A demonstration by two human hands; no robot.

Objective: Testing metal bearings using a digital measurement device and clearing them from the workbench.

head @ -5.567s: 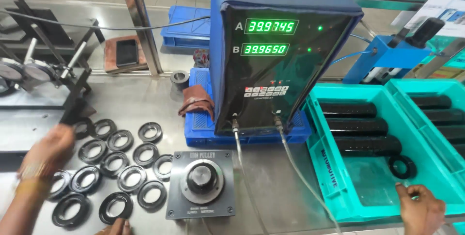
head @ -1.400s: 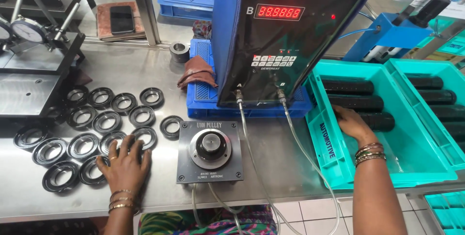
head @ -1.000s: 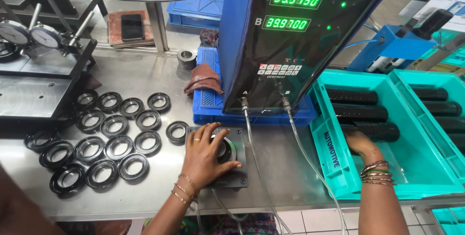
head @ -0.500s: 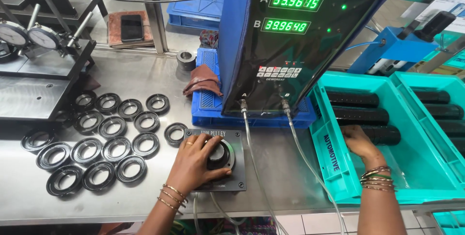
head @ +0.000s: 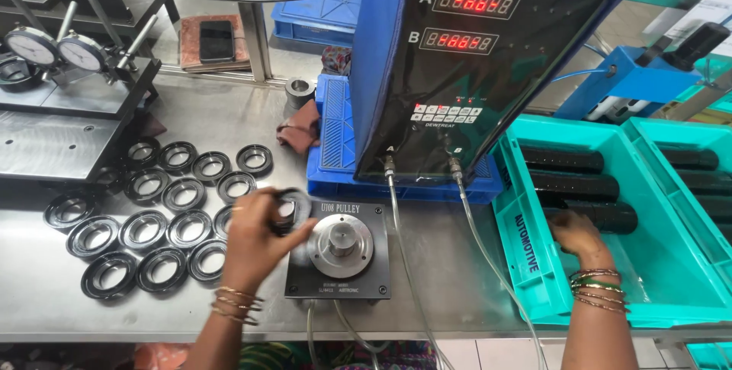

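My left hand point(head: 255, 236) holds a black ring point(head: 293, 206) in narrow fingers, just left of the gauge fixture point(head: 339, 252); my right hand point(head: 576, 233) grips a black cylinder point(head: 602, 217) in the teal tray point(head: 526, 263), right of the fixture.

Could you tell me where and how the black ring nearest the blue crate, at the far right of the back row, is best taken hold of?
Grip that ring by its outer rim, coming straight down from above. It lies flat on the steel table with its hole up, and its right side faces bare table, so fingers probably fit there or through the hole.
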